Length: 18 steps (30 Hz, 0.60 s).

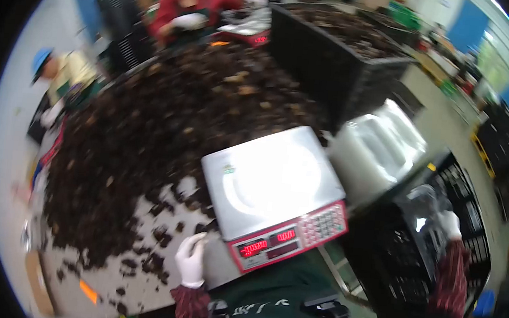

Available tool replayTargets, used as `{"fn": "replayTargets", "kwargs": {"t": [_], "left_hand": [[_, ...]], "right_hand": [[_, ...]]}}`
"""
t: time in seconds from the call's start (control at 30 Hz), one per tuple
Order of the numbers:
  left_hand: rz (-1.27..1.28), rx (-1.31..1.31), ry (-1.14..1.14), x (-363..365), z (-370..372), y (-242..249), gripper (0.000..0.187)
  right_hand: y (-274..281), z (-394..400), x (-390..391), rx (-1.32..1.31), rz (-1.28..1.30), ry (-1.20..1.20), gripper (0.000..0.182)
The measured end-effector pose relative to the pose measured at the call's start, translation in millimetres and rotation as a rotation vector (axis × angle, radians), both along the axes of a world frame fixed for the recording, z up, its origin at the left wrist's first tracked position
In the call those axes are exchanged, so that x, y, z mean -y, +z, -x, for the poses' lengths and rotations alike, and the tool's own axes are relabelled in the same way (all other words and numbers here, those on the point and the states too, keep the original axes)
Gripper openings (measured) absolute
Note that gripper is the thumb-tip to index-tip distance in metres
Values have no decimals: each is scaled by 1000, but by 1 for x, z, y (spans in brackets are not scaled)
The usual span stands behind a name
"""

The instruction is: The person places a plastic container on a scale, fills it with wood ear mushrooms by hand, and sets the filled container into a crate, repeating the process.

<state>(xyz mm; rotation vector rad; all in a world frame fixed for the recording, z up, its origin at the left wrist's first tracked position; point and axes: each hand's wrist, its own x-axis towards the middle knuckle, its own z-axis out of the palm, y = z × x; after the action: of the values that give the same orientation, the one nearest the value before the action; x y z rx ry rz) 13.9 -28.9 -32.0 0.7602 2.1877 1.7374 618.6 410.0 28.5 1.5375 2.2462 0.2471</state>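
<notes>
My left hand [191, 261], in a white glove, is beside the near left corner of a digital scale [273, 182]. Its fingers are loosely bent and apart, with nothing clear in them. The scale has a bare steel plate, a red front panel and lit red digits. My right hand [450, 224], also gloved, reaches into a black plastic crate [474, 239] at the right. It grips the edge of a clear plastic container [422, 213], though blur hides the fingertips. Dark brown, dried mushroom-like pieces [168, 109] are heaped beyond the scale.
A stack of clear plastic trays [377, 145] stands right of the scale. Behind is a large dark bin [336, 51] full of the brown pieces. A person in red [189, 11] and another in a blue cap [68, 76] work across the table. An orange strip [88, 291] lies near left.
</notes>
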Motion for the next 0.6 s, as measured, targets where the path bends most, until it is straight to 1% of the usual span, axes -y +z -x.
{"fn": "replayTargets", "kwargs": {"t": [0.03, 0.1, 0.13, 0.17, 0.2, 0.23, 0.3, 0.37, 0.43, 0.47, 0.5, 0.53, 0.57, 0.6], "left_hand": [[71, -160, -28, 2, 1, 7, 17], [69, -211, -38, 5, 9, 1, 18], [67, -252, -47, 4, 13, 1, 17], [99, -227, -57, 2, 17, 3, 17], [94, -245, -76, -5, 22, 5, 18], [84, -262, -101, -14, 30, 8, 18], [67, -379, -111, -37, 49, 14, 20], [49, -523, -154, -68, 79, 13, 19], [55, -561, -182, -99, 106, 5, 20], [132, -699, -165, -112, 120, -9, 22], [218, -715, -188, -119, 130, -20, 24], [312, -787, -241, -118, 134, -33, 24], [405, -861, -296, -114, 136, -39, 24], [514, -776, -319, -108, 132, -31, 22]], "right_hand": [[-7, -11, -10, -155, -305, 105, 19], [19, 41, -10, -530, -602, 315, 23], [38, 71, -5, -802, -365, 96, 24], [69, 121, 14, -1039, -109, -136, 25], [96, 170, 37, -1039, -131, -31, 25], [106, 198, 42, -888, -234, 144, 23], [117, 256, 57, -837, -403, 556, 22], [103, 289, 54, -798, -348, 588, 23], [89, 319, 48, -689, -282, 619, 23], [77, 328, 43, -690, -281, 632, 23], [64, 332, 39, -710, -156, 531, 25], [56, 334, 37, -725, -34, 427, 28], [55, 334, 36, -728, -37, 433, 28], [54, 333, 36, -795, -25, 422, 30]]}}
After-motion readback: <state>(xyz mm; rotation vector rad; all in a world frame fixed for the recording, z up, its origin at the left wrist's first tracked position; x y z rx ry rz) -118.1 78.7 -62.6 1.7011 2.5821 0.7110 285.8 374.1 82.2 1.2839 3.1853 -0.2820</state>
